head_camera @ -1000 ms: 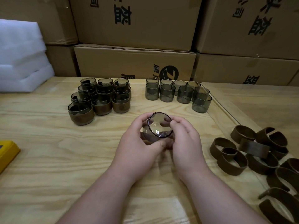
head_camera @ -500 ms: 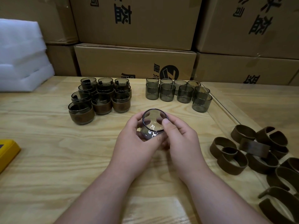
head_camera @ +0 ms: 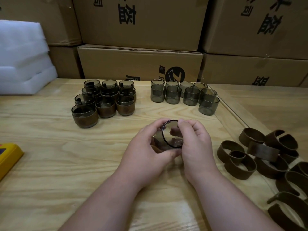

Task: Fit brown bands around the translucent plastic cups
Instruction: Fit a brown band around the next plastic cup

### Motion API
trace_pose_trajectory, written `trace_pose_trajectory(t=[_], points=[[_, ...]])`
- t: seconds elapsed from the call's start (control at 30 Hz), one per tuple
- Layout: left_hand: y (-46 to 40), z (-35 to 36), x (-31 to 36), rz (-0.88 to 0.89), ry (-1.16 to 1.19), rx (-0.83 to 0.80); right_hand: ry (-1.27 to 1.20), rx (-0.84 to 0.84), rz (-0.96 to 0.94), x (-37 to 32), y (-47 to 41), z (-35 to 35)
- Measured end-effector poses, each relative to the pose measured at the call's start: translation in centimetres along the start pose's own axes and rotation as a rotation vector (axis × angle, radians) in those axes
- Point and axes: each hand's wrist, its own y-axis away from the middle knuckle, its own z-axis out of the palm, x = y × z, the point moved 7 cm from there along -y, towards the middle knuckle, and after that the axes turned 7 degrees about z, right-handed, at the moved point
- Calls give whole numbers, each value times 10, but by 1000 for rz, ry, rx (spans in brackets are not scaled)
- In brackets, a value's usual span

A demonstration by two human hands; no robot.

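In the head view, at the centre of the frame, both hands hold one translucent plastic cup (head_camera: 168,139) just above the wooden table (head_camera: 50,155), tipped so its dark-rimmed mouth faces the camera. The left hand (head_camera: 146,150) wraps its fingers round the wall; the right hand (head_camera: 195,144) pinches the rim. No band shows on it.

The cup looks light, rigid and smooth, probably slippery, so it is best held by the wall. It is smoky grey. Loose brown bands (head_camera: 260,157) lie at right, banded cups (head_camera: 103,102) upper left and bare cups (head_camera: 185,95) at upper centre.

Wooden table (head_camera: 50,164) carries banded cups (head_camera: 106,100), bare cups (head_camera: 183,95), loose bands (head_camera: 266,164).
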Motion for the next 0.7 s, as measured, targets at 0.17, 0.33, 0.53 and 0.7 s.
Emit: trace_pose_trajectory(t=[0.17,0.33,0.53,0.7], points=[[1,-1,7,72,-92,-5,39,-53,-3,1,1,3],[1,-2,9,113,-145,-1,161,-117,-123,-4,7,11],[4,0,11,134,-183,-42,219,-65,-203,-11,12,10],[5,4,17,162,-173,-80,236,3,-135,-9,7,4]])
